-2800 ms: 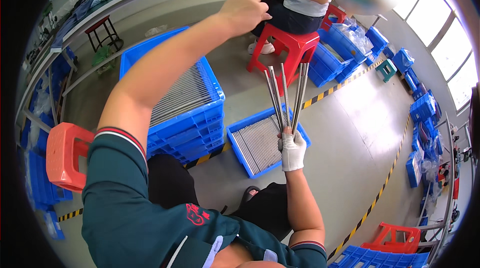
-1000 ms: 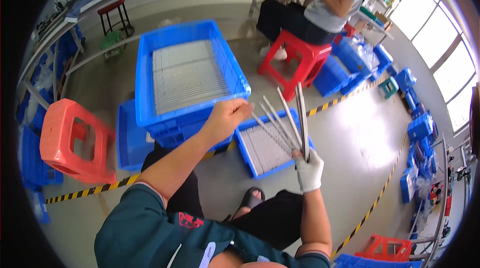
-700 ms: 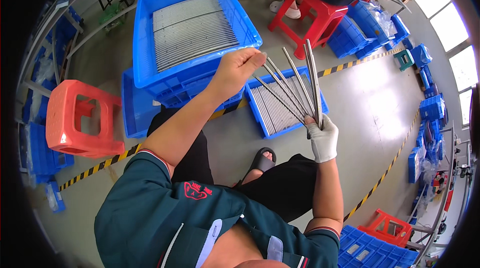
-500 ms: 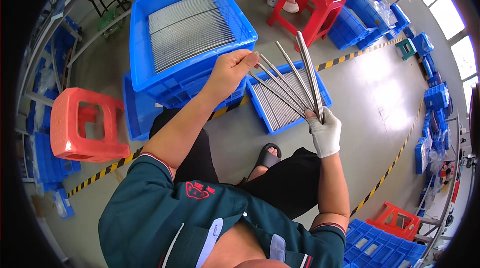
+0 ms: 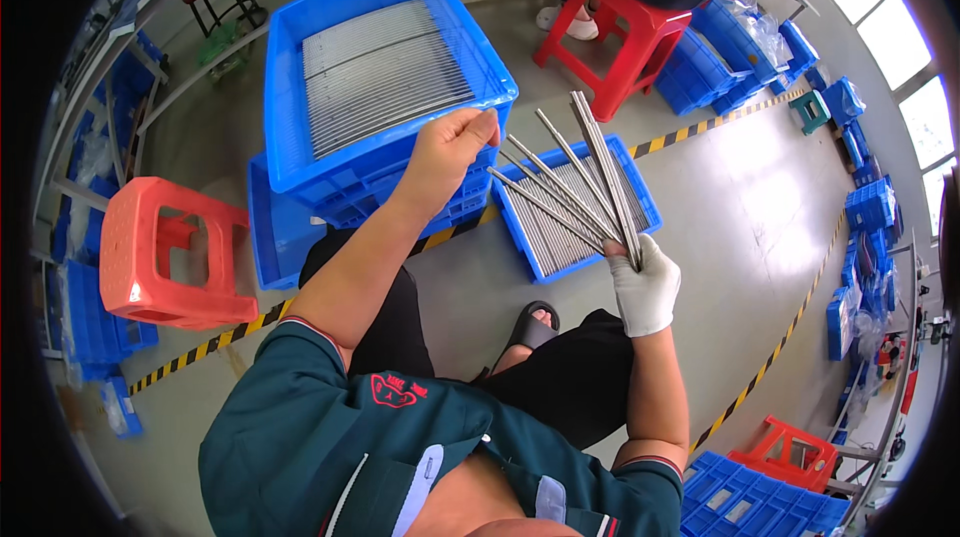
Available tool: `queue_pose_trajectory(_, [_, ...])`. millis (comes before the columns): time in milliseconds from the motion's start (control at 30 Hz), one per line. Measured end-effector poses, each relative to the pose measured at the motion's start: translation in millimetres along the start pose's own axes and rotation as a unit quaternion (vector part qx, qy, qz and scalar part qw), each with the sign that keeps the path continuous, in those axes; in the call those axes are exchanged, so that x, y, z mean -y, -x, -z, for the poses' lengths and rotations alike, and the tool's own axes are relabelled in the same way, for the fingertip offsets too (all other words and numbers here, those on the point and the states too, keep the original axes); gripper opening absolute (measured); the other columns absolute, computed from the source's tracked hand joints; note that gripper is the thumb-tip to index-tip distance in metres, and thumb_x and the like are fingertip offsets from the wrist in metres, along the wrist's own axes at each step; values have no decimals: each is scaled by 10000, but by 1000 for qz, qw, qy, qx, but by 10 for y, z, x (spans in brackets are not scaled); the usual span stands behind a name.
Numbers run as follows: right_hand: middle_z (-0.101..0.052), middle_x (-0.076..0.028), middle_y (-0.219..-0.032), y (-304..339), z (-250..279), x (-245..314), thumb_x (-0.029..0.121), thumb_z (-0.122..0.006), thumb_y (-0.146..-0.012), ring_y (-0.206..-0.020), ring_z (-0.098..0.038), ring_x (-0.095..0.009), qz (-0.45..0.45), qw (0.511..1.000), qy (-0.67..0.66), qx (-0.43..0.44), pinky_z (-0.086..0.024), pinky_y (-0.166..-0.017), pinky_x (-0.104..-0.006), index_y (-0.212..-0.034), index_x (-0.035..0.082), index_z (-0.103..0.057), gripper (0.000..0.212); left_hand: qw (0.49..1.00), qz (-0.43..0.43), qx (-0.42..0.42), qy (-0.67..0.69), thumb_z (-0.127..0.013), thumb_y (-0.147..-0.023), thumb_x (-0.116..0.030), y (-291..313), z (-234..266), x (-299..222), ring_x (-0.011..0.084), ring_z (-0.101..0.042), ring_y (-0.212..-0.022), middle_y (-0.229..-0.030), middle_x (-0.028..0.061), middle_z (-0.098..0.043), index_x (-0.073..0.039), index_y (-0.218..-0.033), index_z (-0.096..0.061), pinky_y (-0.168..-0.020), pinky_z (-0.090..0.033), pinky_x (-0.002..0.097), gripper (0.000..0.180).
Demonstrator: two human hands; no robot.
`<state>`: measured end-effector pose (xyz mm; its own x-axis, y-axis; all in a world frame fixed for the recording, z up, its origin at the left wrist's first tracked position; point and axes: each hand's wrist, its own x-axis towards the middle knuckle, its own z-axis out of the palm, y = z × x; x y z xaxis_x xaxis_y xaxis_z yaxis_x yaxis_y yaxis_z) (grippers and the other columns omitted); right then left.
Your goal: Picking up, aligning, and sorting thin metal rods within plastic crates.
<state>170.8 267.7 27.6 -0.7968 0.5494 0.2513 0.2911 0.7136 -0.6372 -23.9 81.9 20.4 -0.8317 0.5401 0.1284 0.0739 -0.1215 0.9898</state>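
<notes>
A: Steel rods (image 5: pixel 575 187), five or so, fanned out and clamped at their lower ends by the white-gloved right hand (image 5: pixel 645 287). Fist closed tight round the bundle.

B: And the left hand (image 5: pixel 450 142)?

A: Bare, loosely curled, thumb pressed to forefinger, right at the tip of the rod farthest from the glove. Touching or just clear of it: cannot tell. Nothing plainly held.

B: Changed from a few seconds back?

A: Yes. Then stretched far away from the glove, well clear of the rods; now drawn back in beside the tips. Rods then in a narrow bunch; now spread wide, each tip apart from its neighbour.

B: Meaning for the work?

A: Probably single rods now within the bare fingers' reach, one at a time, instead of a tight bundle.

B: Around the hands?

A: Beneath the fan, a shallow blue tray (image 5: pixel 640 202) of more rods. Beyond the left hand, a deep blue crate (image 5: pixel 290 137) lined with rods, on another crate. Further out on the left hand's side, a red stool (image 5: pixel 170 257). Beyond the rod tips, another red stool (image 5: pixel 620 27) with a second person seated on it.
</notes>
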Motion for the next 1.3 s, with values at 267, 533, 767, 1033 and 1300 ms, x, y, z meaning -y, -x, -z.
queue_pose_trajectory(267, [-557, -138, -582, 53, -75, -69, 223, -721, -748, -523, -565, -300, 28, 1000, 5, -7, -442, -508, -354, -741, 60, -609, 197, 999, -11, 18, -30, -550, -914, -294, 75, -23, -23, 42, -395, -645, -705, -19, -521, -15, -797, -609, -584, -329, 201, 308])
queue_pose_trajectory(533, [-542, -126, -574, 101, -63, 10, 200, -737, -732, -514, -534, -308, 156, 981, 91, -74, -434, -496, -339, -719, 55, -581, 213, 995, -13, -7, -98, -557, -910, -293, 108, 9, 107, 35, -369, -594, -617, -49, -452, -14, -730, -592, -522, -303, 215, 333])
queue_pose_trajectory(767, [-561, -125, -581, 39, -100, -144, 225, -679, -800, -495, -514, -195, -53, 990, -84, 96, -425, -522, -301, -816, 3, -607, 234, 999, -28, 17, -4, -534, -922, -310, 6, 89, -90, 41, -310, -583, -640, -56, -412, -45, -775, -590, -537, -268, 193, 308])
queue_pose_trajectory(1033, [-548, -41, -591, 111, -115, -66, 203, -653, -829, -545, -457, -76, -86, 967, -163, 176, -415, -551, -249, -908, -25, -626, 243, 998, 6, 61, -12, -532, -927, -306, 33, 76, -83, 39, -371, -635, -681, -46, -452, -16, -817, -603, -567, -316, 200, 318])
queue_pose_trajectory(1300, [-493, 26, -662, 62, 34, 15, 296, -622, -874, -525, -427, -43, -305, 806, -369, 347, -338, -464, -183, -951, -14, -568, 324, 985, -90, 99, -111, -563, -911, -256, 58, 152, -121, 42, -422, -664, -698, -32, -494, -3, -818, -602, -585, -363, 202, 273])
